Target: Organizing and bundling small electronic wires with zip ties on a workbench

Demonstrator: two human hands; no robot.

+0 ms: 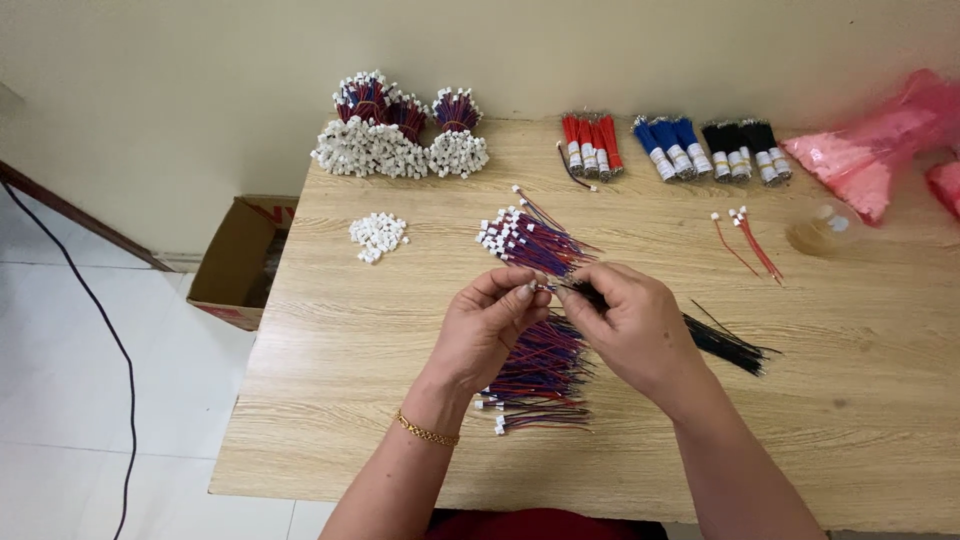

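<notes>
Setting: a wooden bench [400,330] seen from above, against a pale wall.
Left hand [487,330]: raised over the bench middle, fingers narrow, pinching something small at the tips, probably a white plug; too small to be sure.
Right hand [632,325]: tip to tip with the left, fingers closed on a black wire bundle [725,345] that trails right onto the bench.
Under the hands: loose red-and-blue leads [540,370] with white ends, a second fan [528,240] just beyond.
Plug heap [377,236]: small white pieces, left of the hands, well apart.
Back edge: bound bunches [400,130] of finished leads, then red, blue and black wire packs [672,148].
Right side: two red wires [745,240], a clear jar [825,228], pink bags [870,150].
Doing it well: judging by the grip, keep the pinch near the wire end, line it squarely with the plug, and steady both wrists close together.
</notes>
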